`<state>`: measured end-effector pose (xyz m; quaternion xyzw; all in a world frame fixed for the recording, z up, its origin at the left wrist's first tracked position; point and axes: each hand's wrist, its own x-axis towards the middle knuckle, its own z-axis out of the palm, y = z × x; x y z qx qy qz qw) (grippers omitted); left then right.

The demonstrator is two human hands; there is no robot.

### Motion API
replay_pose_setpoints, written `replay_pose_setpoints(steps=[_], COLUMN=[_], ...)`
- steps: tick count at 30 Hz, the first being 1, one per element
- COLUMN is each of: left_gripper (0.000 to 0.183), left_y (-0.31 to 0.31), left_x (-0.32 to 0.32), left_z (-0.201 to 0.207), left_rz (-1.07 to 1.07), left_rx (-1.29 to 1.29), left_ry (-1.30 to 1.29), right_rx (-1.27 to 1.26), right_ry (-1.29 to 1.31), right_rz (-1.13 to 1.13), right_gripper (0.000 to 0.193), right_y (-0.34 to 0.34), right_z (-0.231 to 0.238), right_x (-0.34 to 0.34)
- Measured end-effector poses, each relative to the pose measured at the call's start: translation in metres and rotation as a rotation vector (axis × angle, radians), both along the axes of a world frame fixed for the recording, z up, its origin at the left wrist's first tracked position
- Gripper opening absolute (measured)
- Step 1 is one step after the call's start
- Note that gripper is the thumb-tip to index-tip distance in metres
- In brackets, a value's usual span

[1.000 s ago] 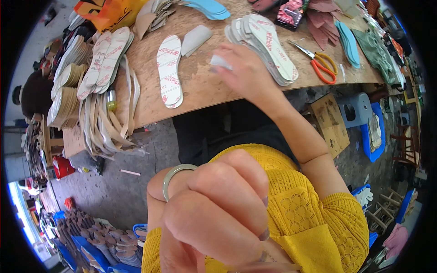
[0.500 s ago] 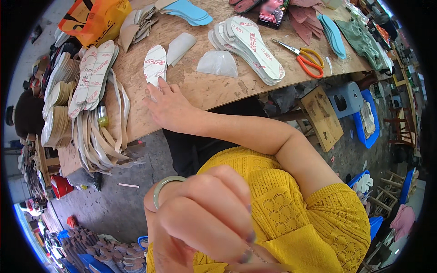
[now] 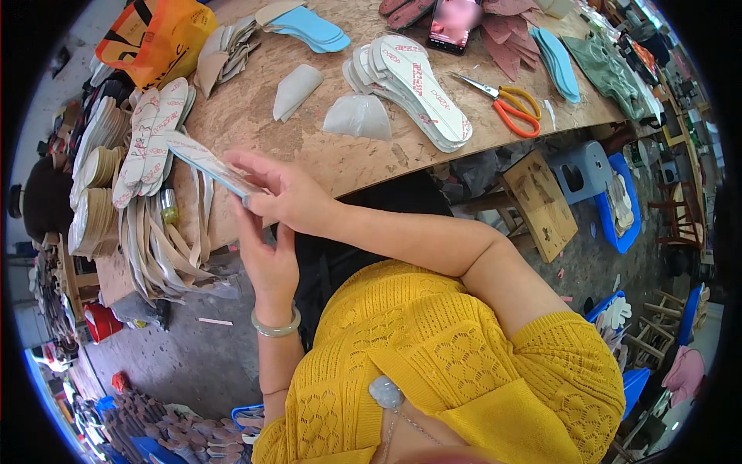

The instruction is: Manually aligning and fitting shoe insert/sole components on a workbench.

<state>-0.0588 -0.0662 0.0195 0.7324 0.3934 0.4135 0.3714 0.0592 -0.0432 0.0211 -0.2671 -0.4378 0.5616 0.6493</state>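
In front of me at the near left edge of the table, I hold up an insole [image 3: 209,161], tilted, its upper face white with red print and its rim light blue. My right hand [image 3: 295,199] grips its near end, thumb and fingers on either side. From below, my left hand [image 3: 269,267], with a bangle at the wrist, takes the same end; its fingertips are partly hidden behind the insole. Just left is a stack of printed white insoles [image 3: 154,147]. Beyond the hands lie a pale half-round piece [image 3: 297,91] and a translucent one [image 3: 357,117].
A fanned stack of white insoles [image 3: 423,93] lies mid-table, with orange-handled scissors [image 3: 506,108] to its right. Blue insoles [image 3: 309,29], a phone [image 3: 454,27] and an orange bag [image 3: 158,42] are farther back. Fabric strips [image 3: 166,251] hang over the near left edge.
The insole has been lifted off the table by my right hand. My left hand has moved from close in front of me up to the insole and taken hold of it.
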Motion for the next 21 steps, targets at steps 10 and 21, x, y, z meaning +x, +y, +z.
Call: replay_pose_setpoints(steps=[10,21], left_gripper=[0.040,0.044], left_y=[-0.005,-0.003], left_x=[0.011,0.002], left_z=[0.010,-0.016], left_rz=[0.006,-0.013], left_rx=[0.117,0.024], left_ry=[0.206,-0.165], right_rx=[-0.026,-0.117], right_ry=[-0.091,0.090], right_rz=[0.024,0.061], right_gripper=[0.061,0.057], right_y=[-0.013,-0.012], right_z=[0.013,0.015], right_x=[0.033,0.056])
